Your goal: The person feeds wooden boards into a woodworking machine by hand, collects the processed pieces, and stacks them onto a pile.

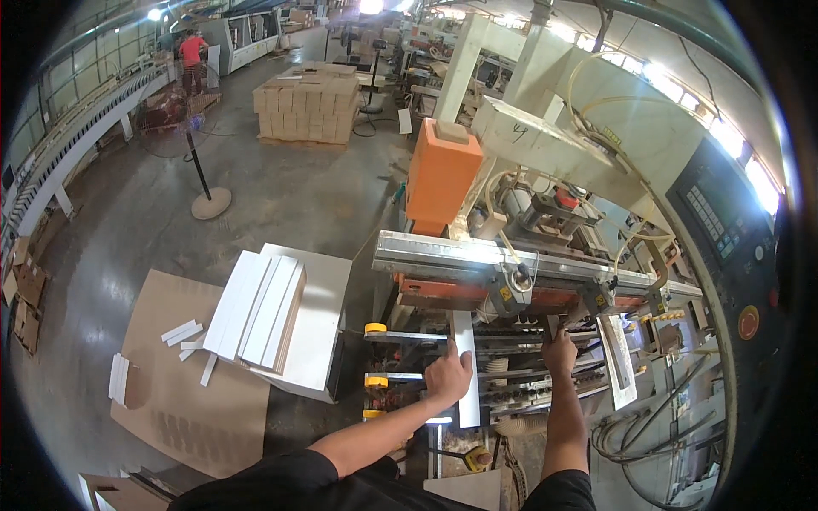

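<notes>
A long white board strip (pixel 467 392) lies lengthwise across the dark rails of a machine, its far end under the metal beam (pixel 545 266). My left hand (pixel 448 375) is closed at the strip's left edge, its index finger pointing forward along it. Farther right, my right hand (pixel 560 352) reaches under the beam and is closed around a narrow dark piece (pixel 554 324); what that piece is does not show. To the right of this hand, a second pale strip (pixel 617 366) with a dark middle slants over the rails. Yellow-capped rail ends (pixel 375 329) stick out left of my left hand.
At left, white panels (pixel 256 311) are stacked on a white-topped stand, beside brown cardboard (pixel 192 417) with loose white offcuts (pixel 181 332). A control panel (pixel 724 213) with a red button (pixel 748 322) rises at right. Farther off stand a board pile (pixel 307 106) and a person in red (pixel 192 60).
</notes>
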The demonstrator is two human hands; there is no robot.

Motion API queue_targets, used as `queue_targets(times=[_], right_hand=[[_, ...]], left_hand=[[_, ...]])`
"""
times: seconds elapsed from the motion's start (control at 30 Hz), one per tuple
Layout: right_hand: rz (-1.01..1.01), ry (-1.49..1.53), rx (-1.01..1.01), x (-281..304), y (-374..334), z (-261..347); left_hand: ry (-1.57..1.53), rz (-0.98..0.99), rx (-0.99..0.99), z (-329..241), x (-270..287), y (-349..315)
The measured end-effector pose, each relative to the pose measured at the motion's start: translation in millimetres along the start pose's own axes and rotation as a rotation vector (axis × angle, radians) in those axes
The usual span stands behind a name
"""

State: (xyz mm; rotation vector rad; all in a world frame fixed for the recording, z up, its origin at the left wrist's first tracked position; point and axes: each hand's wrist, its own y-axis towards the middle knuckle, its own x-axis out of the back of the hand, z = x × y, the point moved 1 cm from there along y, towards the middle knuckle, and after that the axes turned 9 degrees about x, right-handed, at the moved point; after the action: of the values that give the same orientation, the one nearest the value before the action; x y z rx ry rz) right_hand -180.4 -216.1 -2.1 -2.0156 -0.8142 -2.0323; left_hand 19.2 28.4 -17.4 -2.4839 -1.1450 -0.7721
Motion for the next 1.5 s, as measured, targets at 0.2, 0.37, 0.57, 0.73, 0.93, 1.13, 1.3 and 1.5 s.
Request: queue_targets(times=[0.2, 0.37, 0.57, 0.73, 0.93, 1.13, 1.3, 1.5], right_hand=[[-0.027, 0.017, 0.018, 2.1, 0.6, 0.8], [-0.057, 0.034, 0.031, -8.2, 1.5, -7.2], [0.007, 0.053, 0.019, -5.7, 1.2, -6.0], [-0.025, 0.074, 0.0, 6.5, -2.6, 5.6], [-0.073, 0.087, 0.046, -6.1, 0.7, -6.1], [-0.04, 0.146, 0.035, 9.5, 0.5, 2.9], [-0.047, 0.156, 0.02, 14.6, -2.5, 2.4], [-0.027, 0.152, 0.018, 11.6, -2.8, 3.7]], left_hand=[[0.005, -0.006, 0.01, -0.5, -2.1, 3.1], [0.014, -0.016, 0.02, -0.8, -1.9, 3.9], [0.009, -0.034, 0.02, 2.1, -3.7, 3.2], [0.024, -0.086, 0.007, 2.6, -3.9, 2.6], [0.031, -0.094, 0.028, 0.2, -4.1, 1.5], [-0.015, -0.121, -0.001, -4.9, 1.3, 1.0], [-0.016, -0.105, 0.005, -8.6, 0.5, 0.9], [-0.016, -0.097, 0.014, -2.9, -0.4, 0.9]])
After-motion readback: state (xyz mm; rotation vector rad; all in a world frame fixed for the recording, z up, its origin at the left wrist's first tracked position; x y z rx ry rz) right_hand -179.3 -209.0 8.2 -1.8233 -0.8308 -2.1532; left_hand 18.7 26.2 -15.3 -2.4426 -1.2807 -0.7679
